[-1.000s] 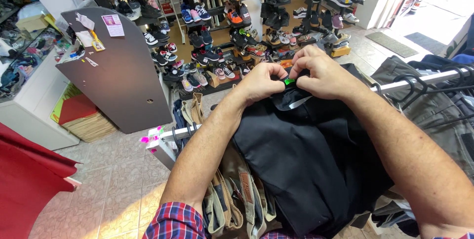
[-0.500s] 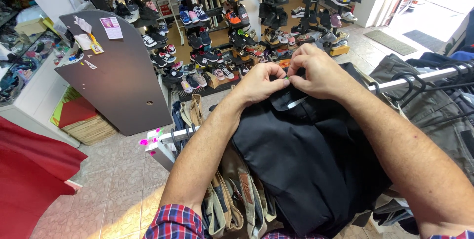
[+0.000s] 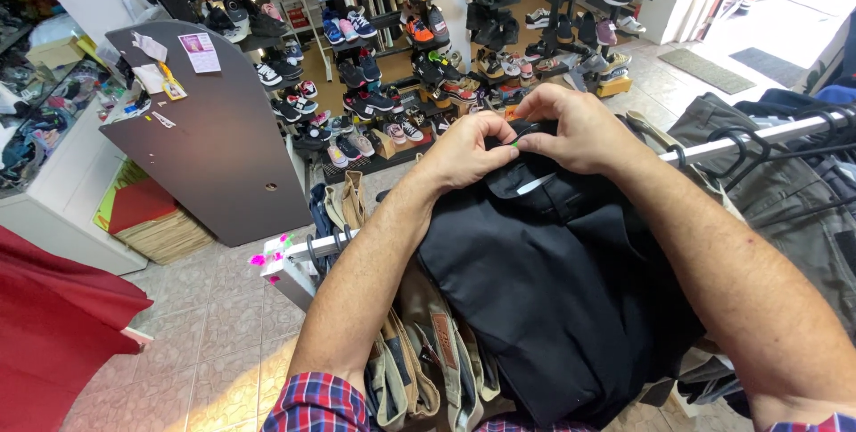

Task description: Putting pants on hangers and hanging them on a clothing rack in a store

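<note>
Black trousers [image 3: 553, 280] lie draped over a white clothes rail [image 3: 312, 245], hanging down toward the person on the near side. Both hands meet at the far top edge of the dark cloth. The left hand [image 3: 468, 151] has its fingers [image 3: 499, 129] curled in and closed, thumb and forefinger pinched together on a small green tag [image 3: 515, 143] at the waistband. The right hand [image 3: 580, 129] is just beside it, knuckles touching the left, its fingers bent down and clamped on the same edge of the fabric; whether they also grip the tag cannot be told. A pale strip [image 3: 535, 184] shows on the cloth just below the hands.

Left of the trousers, beige garments [image 3: 428, 352] hang packed close on the rail, touching the black cloth. To the right, grey clothing [image 3: 785, 191] on black hangers [image 3: 740, 142] crowds that side. The rail's end stands over a tiled floor [image 3: 205, 325], where there is open room. Beyond the hands, shoe racks [image 3: 428, 49] stand well apart, and a dark grey panel [image 3: 209, 129] leans beside a white counter [image 3: 53, 209] at far left.
</note>
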